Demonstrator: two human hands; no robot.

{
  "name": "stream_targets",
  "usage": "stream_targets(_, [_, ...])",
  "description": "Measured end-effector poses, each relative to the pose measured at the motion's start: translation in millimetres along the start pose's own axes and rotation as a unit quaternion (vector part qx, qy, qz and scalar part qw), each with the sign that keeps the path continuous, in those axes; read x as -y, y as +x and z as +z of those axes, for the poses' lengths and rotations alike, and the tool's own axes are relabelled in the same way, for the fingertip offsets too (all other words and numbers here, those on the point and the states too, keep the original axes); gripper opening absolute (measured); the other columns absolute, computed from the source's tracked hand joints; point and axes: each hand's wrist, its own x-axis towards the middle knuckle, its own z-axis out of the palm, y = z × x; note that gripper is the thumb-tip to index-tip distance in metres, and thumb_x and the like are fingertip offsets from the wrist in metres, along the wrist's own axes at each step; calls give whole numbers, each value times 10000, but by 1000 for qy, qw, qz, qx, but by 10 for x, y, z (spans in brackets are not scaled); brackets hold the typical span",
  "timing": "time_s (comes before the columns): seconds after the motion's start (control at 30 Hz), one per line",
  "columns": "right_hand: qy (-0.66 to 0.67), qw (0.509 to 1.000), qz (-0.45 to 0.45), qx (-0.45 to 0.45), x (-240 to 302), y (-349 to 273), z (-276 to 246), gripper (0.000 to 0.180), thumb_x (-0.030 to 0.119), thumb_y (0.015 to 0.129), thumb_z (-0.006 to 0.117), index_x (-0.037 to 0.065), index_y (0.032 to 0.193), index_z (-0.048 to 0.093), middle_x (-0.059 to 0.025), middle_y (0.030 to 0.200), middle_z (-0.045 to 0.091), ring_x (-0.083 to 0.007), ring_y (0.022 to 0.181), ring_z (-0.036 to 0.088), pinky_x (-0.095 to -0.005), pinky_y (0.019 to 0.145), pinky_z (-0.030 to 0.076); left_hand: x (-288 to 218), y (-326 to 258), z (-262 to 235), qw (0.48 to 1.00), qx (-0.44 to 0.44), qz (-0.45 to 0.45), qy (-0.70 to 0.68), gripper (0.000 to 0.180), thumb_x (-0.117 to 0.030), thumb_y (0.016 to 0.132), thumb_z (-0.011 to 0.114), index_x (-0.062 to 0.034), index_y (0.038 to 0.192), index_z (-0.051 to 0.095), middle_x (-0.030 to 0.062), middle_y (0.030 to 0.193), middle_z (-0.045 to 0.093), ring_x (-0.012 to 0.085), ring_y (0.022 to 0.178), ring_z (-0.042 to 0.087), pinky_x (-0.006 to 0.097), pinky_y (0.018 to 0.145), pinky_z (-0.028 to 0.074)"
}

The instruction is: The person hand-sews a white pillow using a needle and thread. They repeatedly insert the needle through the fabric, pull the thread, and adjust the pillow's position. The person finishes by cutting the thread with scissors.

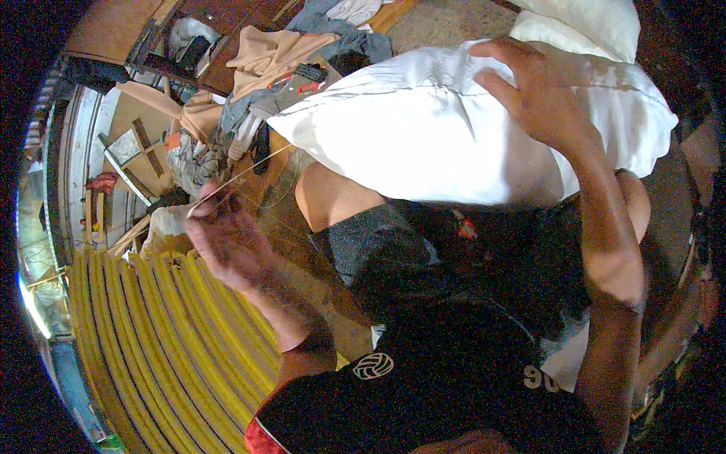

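Across my knees lies a plump white pillow (pixel 408 129), with a seam running along its upper side. My right hand (pixel 537 98) grips its far side, thumb and fingers curved around a fold of cloth near the seam. Off to the left, my left hand (pixel 231 238) is closed on a pale thread (pixel 249 168), pinched at the fingertips. The thread stretches taut toward the pillow's left corner. Whether a needle is between the fingers I cannot make out.
Yellow, ridged stacked material (pixel 166 348) stands at my left. Beyond it are wooden frame pieces (pixel 132 163) and a heap of clothes (pixel 265 57) with small tools on it. More white stuffed pillows (pixel 590 26) lie at the far right.
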Motion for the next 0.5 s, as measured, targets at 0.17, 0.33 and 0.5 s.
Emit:
stream_targets(0.17, [-195,978,-69,-23,-481,-214,71,233,230,878,634,95,1068,647,-142,1101,673,-347,1093,611,-455,1025,429,-301,228,-236,939,52,-155,-304,247,-248,1049,452,-71,949,593,64,884,562,250,888,590,450,888,520])
stream_targets(0.33, [-197,980,-13,27,-537,-154,109,200,261,909,612,79,989,634,-155,999,682,-373,995,639,-489,939,469,-437,309,-501,947,35,-150,-282,199,-194,1024,466,-87,864,517,7,707,376,138,603,324,320,618,386])
stream_targets(0.5, [-164,986,22,-25,-635,-158,4,174,214,932,620,40,948,628,-135,951,664,-362,928,627,-441,913,482,9,316,-1174,975,-66,-169,-131,210,-243,1008,513,-89,868,544,-2,675,395,132,568,322,314,550,350])
